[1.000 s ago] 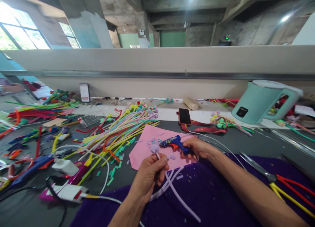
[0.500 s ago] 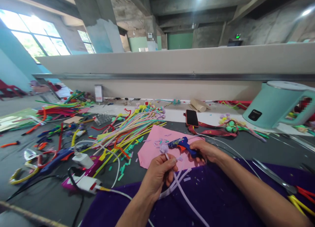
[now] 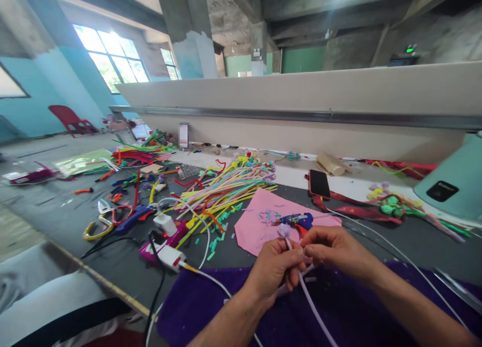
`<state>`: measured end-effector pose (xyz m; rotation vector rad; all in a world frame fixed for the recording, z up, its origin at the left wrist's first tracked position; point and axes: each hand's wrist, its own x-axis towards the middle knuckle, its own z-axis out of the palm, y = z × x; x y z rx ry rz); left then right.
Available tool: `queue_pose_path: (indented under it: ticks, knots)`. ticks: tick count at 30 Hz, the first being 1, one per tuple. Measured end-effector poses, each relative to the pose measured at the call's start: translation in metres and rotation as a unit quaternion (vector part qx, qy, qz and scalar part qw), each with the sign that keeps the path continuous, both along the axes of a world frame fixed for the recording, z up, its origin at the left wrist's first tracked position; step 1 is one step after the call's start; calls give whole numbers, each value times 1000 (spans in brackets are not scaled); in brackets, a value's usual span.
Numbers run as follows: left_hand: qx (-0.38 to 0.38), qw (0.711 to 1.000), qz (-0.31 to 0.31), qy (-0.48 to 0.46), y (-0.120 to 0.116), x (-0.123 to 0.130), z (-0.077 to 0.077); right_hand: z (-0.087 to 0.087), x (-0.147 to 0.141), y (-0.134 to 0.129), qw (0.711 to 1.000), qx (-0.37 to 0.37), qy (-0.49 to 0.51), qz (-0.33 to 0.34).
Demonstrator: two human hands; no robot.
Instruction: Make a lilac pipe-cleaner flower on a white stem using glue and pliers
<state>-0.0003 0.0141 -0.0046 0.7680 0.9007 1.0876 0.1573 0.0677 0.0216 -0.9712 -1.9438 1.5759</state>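
My left hand (image 3: 276,269) is closed around the stem of a lilac pipe-cleaner flower (image 3: 284,230), its small bunched head standing above my fingers. The lilac stem (image 3: 314,307) runs down across the purple cloth (image 3: 211,297). My right hand (image 3: 335,249) meets the left one, thumb and fingers pinched together by the stem; what they hold is hidden. Just behind the flower, a blue glue gun (image 3: 297,220) with an orange trigger lies on the pink sheet (image 3: 250,226), partly covered by my right hand. Small lilac cut pieces (image 3: 267,216) are scattered there.
Bundled pipe cleaners (image 3: 229,189) spread left of the sheet. Pliers (image 3: 101,221), another blue glue gun (image 3: 131,219) and a power strip (image 3: 161,246) with cords lie left. A phone (image 3: 319,184) and a kettle (image 3: 448,186) stand or lie right. Someone's leg (image 3: 64,307) shows lower left.
My right hand has let go of the blue glue gun, now lying on the pink sheet, and come to my left hand. The view has swung left.
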Motion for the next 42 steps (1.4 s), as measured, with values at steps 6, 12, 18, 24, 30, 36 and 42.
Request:
queue_pose_path:
  ticks: [6, 12, 18, 24, 30, 36, 42]
  knots:
    - [9, 1000, 7, 0, 0, 0, 0, -3, 3, 3, 1000, -10, -7, -18]
    - [1, 1000, -10, -17, -1, 1, 0, -10, 10, 12, 999, -43, 18, -17]
    - [-5, 995, -71, -74, -1, -2, 2, -22, 12, 24, 995, -34, 24, -89]
    - [34, 999, 36, -1, 3, -22, 18, -30, 4, 27, 991, 93, -32, -92]
    - [15, 999, 40, 21, 5, -32, 24, -39, -2, 26, 971, 210, -97, -66]
    - [-1, 998, 66, 16, 6, -32, 24, -38, -7, 16, 935, 309, -169, -26]
    - [21, 996, 85, 10, 7, -31, 25, -39, -13, 9, 891, 386, -237, 20]
